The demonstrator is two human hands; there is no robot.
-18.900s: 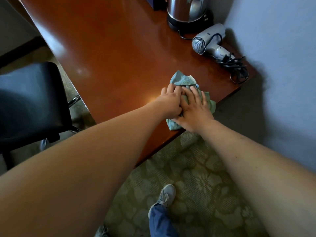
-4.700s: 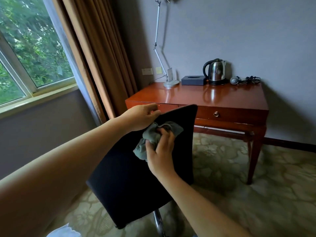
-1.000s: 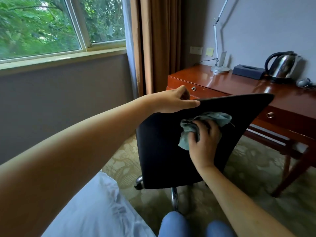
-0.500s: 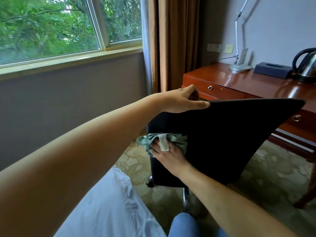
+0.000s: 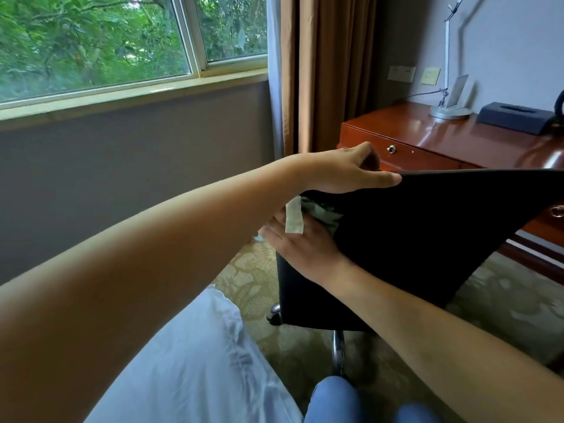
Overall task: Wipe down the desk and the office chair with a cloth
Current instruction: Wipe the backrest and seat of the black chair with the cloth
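The black office chair (image 5: 427, 239) stands before me with its backrest towards me. My left hand (image 5: 345, 172) grips the top left corner of the backrest, thumb along the near side. My right hand (image 5: 302, 248) presses the green cloth (image 5: 323, 210) against the left edge of the backrest, just under my left wrist. The cloth's white label hangs over my right fingers, and most of the cloth is hidden behind my left arm. The red-brown wooden desk (image 5: 427, 138) stands beyond the chair at the right.
On the desk stand a lamp base (image 5: 450, 111) and a dark tissue box (image 5: 515, 117). Brown curtains (image 5: 320, 71) hang left of the desk beside the window. White bedding (image 5: 189, 361) lies at the lower left, my knees at the bottom. The chair's chrome post (image 5: 338, 349) stands on patterned carpet.
My right hand has slid the cloth up and left along the backrest, from its upper middle to its left edge under my left wrist. My left hand keeps its grip on the chair top.
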